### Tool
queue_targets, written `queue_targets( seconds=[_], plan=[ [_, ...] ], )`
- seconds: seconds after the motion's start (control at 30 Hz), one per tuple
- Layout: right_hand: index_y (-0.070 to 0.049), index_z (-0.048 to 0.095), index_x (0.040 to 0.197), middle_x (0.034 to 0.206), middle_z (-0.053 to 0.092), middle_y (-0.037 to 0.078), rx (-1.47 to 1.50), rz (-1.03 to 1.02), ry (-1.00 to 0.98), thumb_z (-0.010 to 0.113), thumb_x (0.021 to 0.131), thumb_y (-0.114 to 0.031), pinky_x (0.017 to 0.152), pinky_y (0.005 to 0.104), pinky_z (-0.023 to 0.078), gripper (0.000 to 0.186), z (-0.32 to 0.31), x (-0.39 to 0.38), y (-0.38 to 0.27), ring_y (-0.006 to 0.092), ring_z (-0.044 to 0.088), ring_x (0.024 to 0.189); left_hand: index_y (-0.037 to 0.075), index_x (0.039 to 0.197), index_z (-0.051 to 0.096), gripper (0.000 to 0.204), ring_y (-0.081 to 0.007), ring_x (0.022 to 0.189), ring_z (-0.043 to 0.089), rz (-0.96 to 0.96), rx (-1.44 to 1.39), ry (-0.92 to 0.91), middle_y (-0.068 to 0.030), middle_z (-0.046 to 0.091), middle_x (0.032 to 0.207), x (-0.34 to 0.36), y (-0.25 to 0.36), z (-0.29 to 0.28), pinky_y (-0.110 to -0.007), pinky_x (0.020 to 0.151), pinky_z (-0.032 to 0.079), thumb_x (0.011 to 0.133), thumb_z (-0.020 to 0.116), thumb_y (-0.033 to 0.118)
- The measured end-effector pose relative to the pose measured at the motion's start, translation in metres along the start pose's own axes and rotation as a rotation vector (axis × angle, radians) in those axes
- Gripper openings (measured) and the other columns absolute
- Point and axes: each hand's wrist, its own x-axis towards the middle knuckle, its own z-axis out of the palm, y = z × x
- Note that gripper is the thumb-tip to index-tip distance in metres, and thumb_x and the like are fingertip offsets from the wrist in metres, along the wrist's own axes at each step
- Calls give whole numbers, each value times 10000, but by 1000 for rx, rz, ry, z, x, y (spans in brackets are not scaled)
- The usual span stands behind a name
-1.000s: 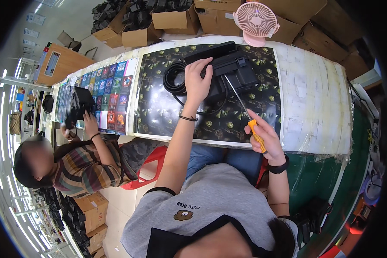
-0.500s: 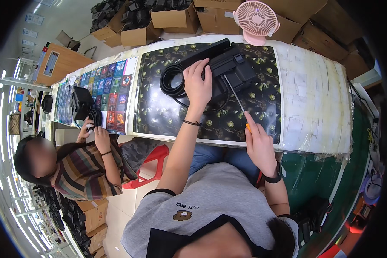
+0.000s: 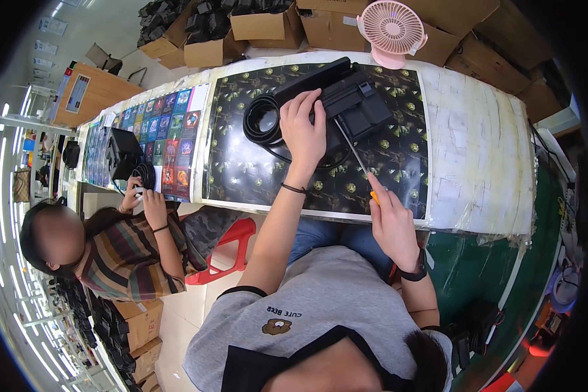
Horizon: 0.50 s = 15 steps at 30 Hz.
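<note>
A black plastic device (image 3: 366, 111) with a raised block and a long bar along its far side lies on the dark patterned sheet. Over its left part my left hand (image 3: 304, 134) is closed, fingers bent and holding it down. My right hand (image 3: 393, 225) grips a screwdriver (image 3: 353, 147) by its orange handle, mostly hidden in the fingers. The thin metal shaft slants up and left, its tip against the device's near edge beside my left fingers. A coiled black cable (image 3: 247, 124) sits left of my left hand, with a loose loop running under my wrist.
A pink fan (image 3: 392, 32) stands at the table's far edge. On the left a co-worker (image 3: 130, 261) on a red stool handles a cable by another black device (image 3: 123, 153). Cartons (image 3: 261, 27) of black parts line the back. White wrapped table surface (image 3: 477, 150) extends right.
The screwdriver tip has shifted slightly left and nearer along the device's edge. The device has turned a little, and my left hand has moved slightly right with it.
</note>
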Motion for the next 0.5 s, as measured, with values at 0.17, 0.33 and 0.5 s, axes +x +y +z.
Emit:
queue_targets(
  seconds=[0.17,0.33,0.5],
  plan=[
    [-82,411,1452,907,602,211,-66,-21,40,565,925,-59,592,440,550,550,9,1,0,372,646,672,108,1085,714,208,-284,1054,551,29,-66,-15,-47,669,1121,3,-9,1,-382,942,431,911,608,146],
    [-101,385,1470,903,579,190,185,-4,18,532,958,-71,550,386,530,533,25,1,12,319,639,651,97,1033,728,189,-281,1044,551,25,-111,-30,-51,676,1110,4,-9,1,-375,938,437,893,603,117],
    [-151,313,1519,887,530,72,1285,438,-287,464,1022,-109,454,241,421,521,18,4,18,112,522,558,104,1003,737,179,-271,1036,566,0,-151,-39,-45,689,1096,8,-13,1,-364,926,452,887,602,117]
  ],
)
